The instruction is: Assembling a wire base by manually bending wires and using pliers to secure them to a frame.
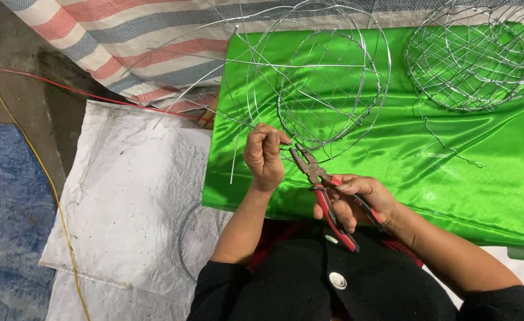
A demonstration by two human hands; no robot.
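Head view, centre frame: left hand (264, 156) fingers pinched shut on thin silver wire of half-built round wire-mesh basket frame (327, 89), steadying joint so it cannot spring away. Right hand (357, 199) wrapped closed round red-and-black handled steel pliers (324, 193); nose points up-left, touching wire just beside left fingertips, placed for twisting grip.

Frame rests tilted on shiny green satin cloth (392, 172), near edge, within reach.

Upper right: finished silver wire-mesh basket (473, 56) set apart. Loose kinked wire scrap (452, 151) lies right of centre. White woven sack (131, 196) at lower left.
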